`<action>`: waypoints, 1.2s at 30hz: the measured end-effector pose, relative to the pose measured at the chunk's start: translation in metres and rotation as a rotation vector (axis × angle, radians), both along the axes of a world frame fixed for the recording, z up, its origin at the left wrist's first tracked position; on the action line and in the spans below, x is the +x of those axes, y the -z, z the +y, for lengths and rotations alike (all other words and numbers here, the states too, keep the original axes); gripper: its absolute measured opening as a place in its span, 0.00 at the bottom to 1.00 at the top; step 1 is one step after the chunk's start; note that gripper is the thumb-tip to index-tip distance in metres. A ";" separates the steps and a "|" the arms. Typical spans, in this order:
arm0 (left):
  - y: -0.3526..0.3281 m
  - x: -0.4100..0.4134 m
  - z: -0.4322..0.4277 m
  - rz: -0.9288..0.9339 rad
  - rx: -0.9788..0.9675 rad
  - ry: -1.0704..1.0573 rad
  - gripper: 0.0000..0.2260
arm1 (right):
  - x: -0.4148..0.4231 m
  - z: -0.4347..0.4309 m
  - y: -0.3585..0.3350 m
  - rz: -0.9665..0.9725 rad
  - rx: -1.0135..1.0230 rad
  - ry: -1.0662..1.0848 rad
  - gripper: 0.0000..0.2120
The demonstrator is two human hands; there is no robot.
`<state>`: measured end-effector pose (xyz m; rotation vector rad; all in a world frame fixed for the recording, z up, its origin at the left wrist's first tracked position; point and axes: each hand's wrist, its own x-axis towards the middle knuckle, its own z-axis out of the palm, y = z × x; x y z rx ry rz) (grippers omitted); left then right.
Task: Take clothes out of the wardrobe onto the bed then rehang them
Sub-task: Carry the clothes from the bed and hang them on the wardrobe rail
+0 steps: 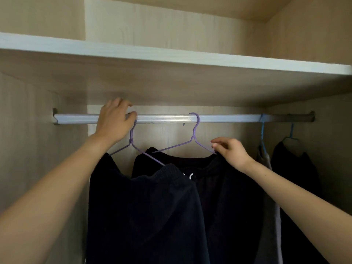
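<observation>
Up at the rail (219,118), the left grip (114,121) curls round the hook of a purple hanger (131,140), whose dark garment (142,216) hangs below. The right grip (231,152) pinches the shoulder end of a second purple hanger (194,134), hooked on the rail with its own dark trousers (219,187). Two more clothes hang on blue hangers (262,130) further right. I cannot tell whether this is removal or rehanging, and the bed is out of view.
</observation>
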<state>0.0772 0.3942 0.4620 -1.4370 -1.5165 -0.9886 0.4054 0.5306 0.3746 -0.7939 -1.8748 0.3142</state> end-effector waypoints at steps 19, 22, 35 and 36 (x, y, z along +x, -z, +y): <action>-0.018 0.237 0.156 0.179 -0.426 0.281 0.19 | 0.128 0.054 -0.017 -0.038 -0.301 0.509 0.15; -0.015 0.237 0.167 0.221 -0.383 0.226 0.15 | 0.135 0.067 -0.015 0.018 -0.340 0.479 0.16; -0.008 0.232 0.185 0.212 -0.250 0.271 0.14 | 0.131 0.070 -0.016 0.027 -0.330 0.315 0.20; -0.008 0.232 0.184 0.209 -0.251 0.274 0.14 | 0.130 0.070 -0.017 0.040 -0.334 0.290 0.18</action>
